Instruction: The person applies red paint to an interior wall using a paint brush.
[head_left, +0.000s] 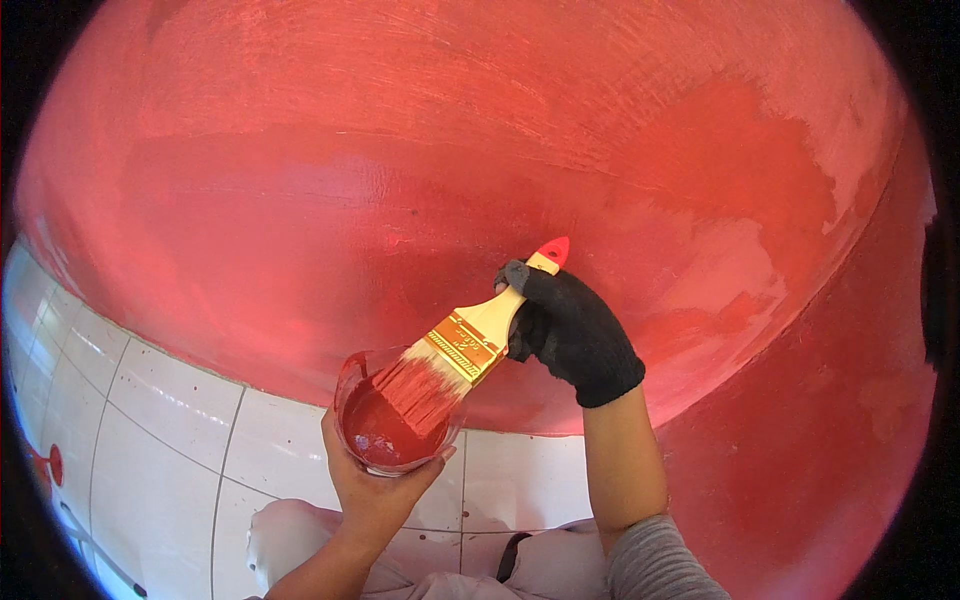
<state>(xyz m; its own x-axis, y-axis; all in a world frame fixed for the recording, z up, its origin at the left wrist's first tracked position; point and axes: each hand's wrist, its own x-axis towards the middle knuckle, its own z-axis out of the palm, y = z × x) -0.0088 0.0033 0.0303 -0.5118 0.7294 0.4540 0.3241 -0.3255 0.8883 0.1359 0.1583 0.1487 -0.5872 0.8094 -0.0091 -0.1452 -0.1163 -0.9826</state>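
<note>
Black-gloved right hand [580, 330], fingers closed, holds a flat, cream-handled paintbrush [468, 343] over a translucent cup [347, 388] of red paint [375, 440], gripped in the curled, bare left hand [378, 500]; wiping against the cup's rim should curb drips.

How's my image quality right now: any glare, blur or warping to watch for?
Head view: brush looks sharp, without obvious motion blur; white floor tiles carry glare at left, bluish toward the rim; red surface shows a soft, pale sheen left of centre; fisheye distortion bends straight edges near the rim, and the corners are black.
</note>
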